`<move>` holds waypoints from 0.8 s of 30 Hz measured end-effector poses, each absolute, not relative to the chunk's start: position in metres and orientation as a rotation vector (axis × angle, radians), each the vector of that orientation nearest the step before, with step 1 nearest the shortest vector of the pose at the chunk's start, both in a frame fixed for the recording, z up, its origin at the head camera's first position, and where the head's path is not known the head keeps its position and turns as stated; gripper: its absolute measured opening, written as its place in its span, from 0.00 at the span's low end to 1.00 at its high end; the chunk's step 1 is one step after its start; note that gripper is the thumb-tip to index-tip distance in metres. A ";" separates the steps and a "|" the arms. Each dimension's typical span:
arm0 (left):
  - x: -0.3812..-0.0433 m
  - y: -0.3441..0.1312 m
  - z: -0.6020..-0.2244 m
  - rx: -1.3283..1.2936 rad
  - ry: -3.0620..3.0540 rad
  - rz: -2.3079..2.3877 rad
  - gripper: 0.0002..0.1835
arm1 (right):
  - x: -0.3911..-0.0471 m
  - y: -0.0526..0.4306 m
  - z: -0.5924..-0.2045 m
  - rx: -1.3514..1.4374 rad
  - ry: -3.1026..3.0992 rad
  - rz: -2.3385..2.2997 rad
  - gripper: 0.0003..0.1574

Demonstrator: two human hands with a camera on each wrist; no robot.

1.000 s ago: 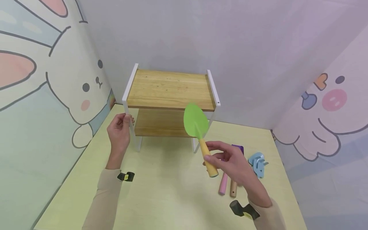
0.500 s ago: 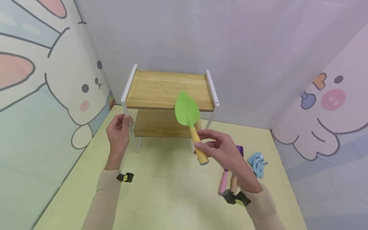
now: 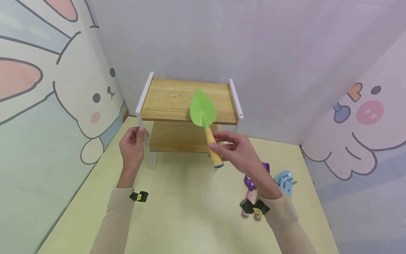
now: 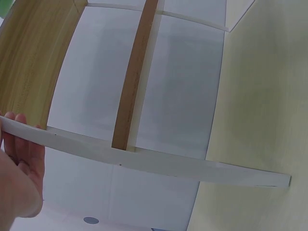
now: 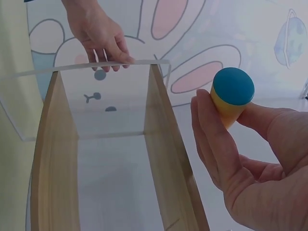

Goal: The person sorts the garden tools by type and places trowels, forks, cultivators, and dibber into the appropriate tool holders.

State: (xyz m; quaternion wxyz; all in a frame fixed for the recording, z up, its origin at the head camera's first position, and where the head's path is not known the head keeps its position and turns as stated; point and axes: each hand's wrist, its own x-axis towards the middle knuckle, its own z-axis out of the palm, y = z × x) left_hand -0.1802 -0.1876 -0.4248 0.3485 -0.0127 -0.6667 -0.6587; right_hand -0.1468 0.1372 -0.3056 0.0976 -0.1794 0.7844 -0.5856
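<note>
My right hand (image 3: 236,150) pinches the yellow handle of a toy garden trowel (image 3: 203,109) between thumb and fingers. Its green leaf-shaped blade points up and away, overlapping the front edge of the shelf's upper board in the head view. The handle's blue end cap (image 5: 234,86) faces the right wrist camera. My left hand (image 3: 133,144) grips the white left front leg of a two-tier shelf (image 3: 171,100), its fingers curled round the metal strip. In the left wrist view those fingers (image 4: 24,147) wrap the white frame (image 4: 163,163).
Right of the shelf, a purple-headed tool with a pink handle (image 3: 249,194) lies on the table (image 3: 177,211), beside a wooden handle (image 3: 258,213) partly under my forearm. Light blue pieces (image 3: 285,181) lie farther right. Cloth walls with cartoon prints surround the table.
My right hand has carried the trowel left and away from me, from beside the shelf's right leg to over its front edge. The left hand has kept its hold.
</note>
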 end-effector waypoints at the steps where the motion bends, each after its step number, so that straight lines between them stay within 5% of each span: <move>1: -0.180 -0.187 -0.425 -0.036 -1.729 -1.705 0.12 | -0.148 0.136 -0.304 -0.530 2.322 -1.734 0.26; 24: -0.181 -0.187 -0.427 -0.005 -1.730 -1.718 0.11 | -0.191 0.093 -0.287 -0.515 2.312 -1.743 0.25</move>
